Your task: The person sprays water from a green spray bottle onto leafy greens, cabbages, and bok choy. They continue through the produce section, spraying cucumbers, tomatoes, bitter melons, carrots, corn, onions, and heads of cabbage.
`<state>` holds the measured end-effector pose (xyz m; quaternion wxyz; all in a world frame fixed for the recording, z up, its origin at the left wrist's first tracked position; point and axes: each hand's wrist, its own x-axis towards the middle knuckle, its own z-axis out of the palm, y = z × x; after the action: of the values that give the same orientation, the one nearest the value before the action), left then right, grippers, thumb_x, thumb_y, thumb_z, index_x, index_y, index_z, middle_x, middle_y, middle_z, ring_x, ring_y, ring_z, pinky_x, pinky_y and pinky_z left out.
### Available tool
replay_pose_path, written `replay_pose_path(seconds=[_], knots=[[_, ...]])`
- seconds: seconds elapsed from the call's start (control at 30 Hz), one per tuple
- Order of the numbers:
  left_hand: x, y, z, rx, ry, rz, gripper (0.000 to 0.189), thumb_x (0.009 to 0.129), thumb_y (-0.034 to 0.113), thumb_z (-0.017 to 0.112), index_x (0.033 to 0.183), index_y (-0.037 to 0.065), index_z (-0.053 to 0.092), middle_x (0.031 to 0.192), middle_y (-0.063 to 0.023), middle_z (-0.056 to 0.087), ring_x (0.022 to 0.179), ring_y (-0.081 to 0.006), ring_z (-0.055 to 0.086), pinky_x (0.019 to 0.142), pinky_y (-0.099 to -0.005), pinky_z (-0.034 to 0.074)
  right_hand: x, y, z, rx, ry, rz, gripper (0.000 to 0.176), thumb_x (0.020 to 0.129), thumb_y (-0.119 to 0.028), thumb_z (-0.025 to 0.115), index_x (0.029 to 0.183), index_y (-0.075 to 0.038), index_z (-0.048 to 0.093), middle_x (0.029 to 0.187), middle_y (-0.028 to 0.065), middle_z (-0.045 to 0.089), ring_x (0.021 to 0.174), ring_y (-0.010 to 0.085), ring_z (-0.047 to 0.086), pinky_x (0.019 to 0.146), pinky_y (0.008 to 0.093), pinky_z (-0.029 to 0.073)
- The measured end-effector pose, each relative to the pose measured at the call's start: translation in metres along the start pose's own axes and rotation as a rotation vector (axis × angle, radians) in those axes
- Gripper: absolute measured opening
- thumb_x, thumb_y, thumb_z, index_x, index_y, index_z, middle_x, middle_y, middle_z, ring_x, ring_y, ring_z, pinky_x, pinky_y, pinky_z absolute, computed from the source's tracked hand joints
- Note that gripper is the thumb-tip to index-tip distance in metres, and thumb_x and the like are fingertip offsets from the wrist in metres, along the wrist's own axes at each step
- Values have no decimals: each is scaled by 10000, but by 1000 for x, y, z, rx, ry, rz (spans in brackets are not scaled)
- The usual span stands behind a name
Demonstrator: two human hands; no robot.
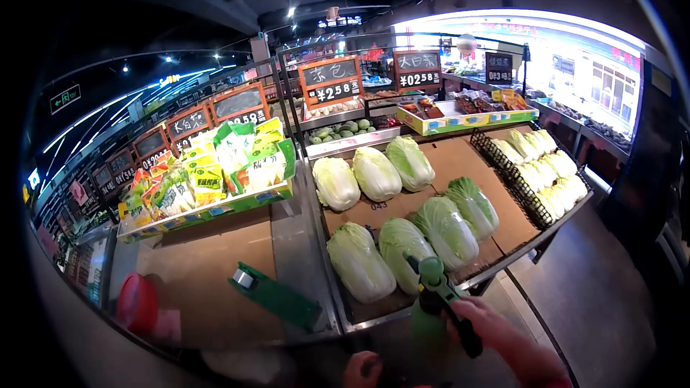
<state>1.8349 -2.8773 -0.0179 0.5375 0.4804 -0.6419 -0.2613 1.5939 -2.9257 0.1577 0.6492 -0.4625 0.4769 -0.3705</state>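
Right hand (478, 318), lower right of centre: fingers closed round the grip of a spray bottle. Spray bottle (429, 323), one, at the lower centre: light green head, dark nozzle angled to the upper left, black lever running down past the fingers, green body (its lower part lost in blur). Left hand (364, 369), bottom edge near the centre: fingers curled; whether it holds anything, I cannot tell. Cabbages (359, 262), seven, pale green and white, glossy, middle of the frame: four in the front row, three behind, all lying on cardboard (460, 162). Tape dispenser (284, 302), green, lower left of centre. Red container (136, 305), lower left. Black crate (514, 179), right, beside more pale vegetables (550, 179).
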Motion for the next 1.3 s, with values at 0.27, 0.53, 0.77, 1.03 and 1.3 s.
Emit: replay_pose_path(seconds=[0.27,0.53,0.77,1.03,1.3], knots=[[29,-19,-4,-42,-17,-165,164,800,27,572,960,44,544,838,-29,516,724,-100,505,649,-226,432,88,-57,-6,103,-17,3,308,886,-274,411,892,16,516,589,61,514,516,145,485,498,251,386],[27,-26,-10,-49,56,-211,131,798,40,580,928,47,567,806,-20,542,706,-94,510,635,-217,431,108,-73,-37,325,100,-117,263,893,-253,420,877,-1,494,596,71,502,495,148,477,493,268,408],[23,-24,3,-28,-22,-324,109,800,75,591,905,45,586,763,-22,558,681,-94,515,620,-221,433,99,-79,-67,304,229,-236,263,895,-251,417,884,2,490,600,72,499,494,155,479,476,263,401],[29,0,28,-89,-142,-327,102,806,67,583,903,35,584,768,-50,575,682,-115,526,633,-243,444,69,-70,-93,186,218,-234,275,889,-246,425,865,17,500,570,72,502,481,148,472,473,259,387],[26,12,50,-163,-219,-322,110,809,80,582,909,35,584,796,-62,581,708,-127,545,643,-249,453,36,-47,-87,189,0,-90,299,889,-281,435,863,6,511,569,64,517,470,136,479,446,245,383]])
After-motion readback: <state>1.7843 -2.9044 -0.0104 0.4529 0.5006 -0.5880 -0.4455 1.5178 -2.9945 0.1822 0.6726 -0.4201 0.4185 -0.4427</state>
